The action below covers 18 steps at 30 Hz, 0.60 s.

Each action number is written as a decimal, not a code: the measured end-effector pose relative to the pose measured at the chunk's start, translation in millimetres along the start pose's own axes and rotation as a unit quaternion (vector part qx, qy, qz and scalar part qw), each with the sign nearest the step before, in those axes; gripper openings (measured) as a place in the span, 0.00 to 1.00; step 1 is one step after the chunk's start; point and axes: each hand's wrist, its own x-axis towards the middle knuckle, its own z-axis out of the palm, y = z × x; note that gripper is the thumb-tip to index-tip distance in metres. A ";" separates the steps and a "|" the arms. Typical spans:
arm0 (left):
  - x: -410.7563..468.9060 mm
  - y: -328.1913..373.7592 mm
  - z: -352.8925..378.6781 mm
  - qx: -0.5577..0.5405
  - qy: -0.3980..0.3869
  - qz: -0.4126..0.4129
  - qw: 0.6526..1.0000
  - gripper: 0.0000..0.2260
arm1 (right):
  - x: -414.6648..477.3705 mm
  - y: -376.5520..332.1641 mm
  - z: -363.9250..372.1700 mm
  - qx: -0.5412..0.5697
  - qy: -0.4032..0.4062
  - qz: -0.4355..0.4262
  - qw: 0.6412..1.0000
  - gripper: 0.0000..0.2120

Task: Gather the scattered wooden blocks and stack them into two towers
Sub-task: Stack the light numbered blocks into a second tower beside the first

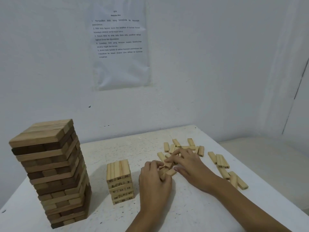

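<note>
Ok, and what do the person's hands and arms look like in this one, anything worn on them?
Both are bare. The left hand and right hand wear no gloves, and no ring shows on either. The left forearm and right forearm run uncovered to the bottom edge of the picture: no sleeve, watch or bracelet is in view.

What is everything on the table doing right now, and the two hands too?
big dark tower, standing upright on the left.
small pale tower, standing upright, several layers high.
held blocks, bunched in the left hand.
left hand, fingers curled round the held blocks.
right hand, fingers touching those blocks; grip unclear.
loose blocks, lying flat, scattered behind and right of the hands.
paper sheet, stuck flat on the wall.
</note>
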 end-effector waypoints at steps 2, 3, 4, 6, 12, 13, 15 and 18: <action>-0.8 0.5 -0.9 0.016 -0.013 -0.015 1.000 0.10 | -0.5 -0.6 -0.4 -0.017 0.030 0.012 0.999 0.13; -2.2 1.7 -1.4 0.017 -0.015 -0.017 1.000 0.10 | -0.8 -0.1 -0.4 -0.029 0.043 0.017 0.999 0.12; -3.7 3.4 -1.9 0.011 -0.016 -0.020 1.000 0.09 | -1.0 1.5 -0.2 -0.040 0.050 0.023 0.998 0.12; -6.1 5.2 -2.0 -0.005 -0.016 -0.017 1.000 0.09 | -2.3 4.6 -0.6 -0.033 0.054 0.030 0.998 0.10; -2.4 4.5 -3.9 -0.077 -0.039 -0.053 0.995 0.15 | -9.8 6.9 -6.7 0.175 0.076 0.086 0.978 0.06; -2.6 6.1 -5.2 -0.095 -0.046 -0.059 0.993 0.16 | -10.2 6.2 -6.5 0.183 0.069 0.091 0.977 0.08; -3.9 8.8 -7.2 -0.126 -0.060 -0.061 0.988 0.15 | -10.6 4.6 -4.2 0.193 0.049 0.095 0.975 0.12; -5.5 10.1 -9.7 -0.169 -0.054 -0.044 0.983 0.09 | -11.9 -1.4 -3.3 0.213 0.030 0.086 0.973 0.11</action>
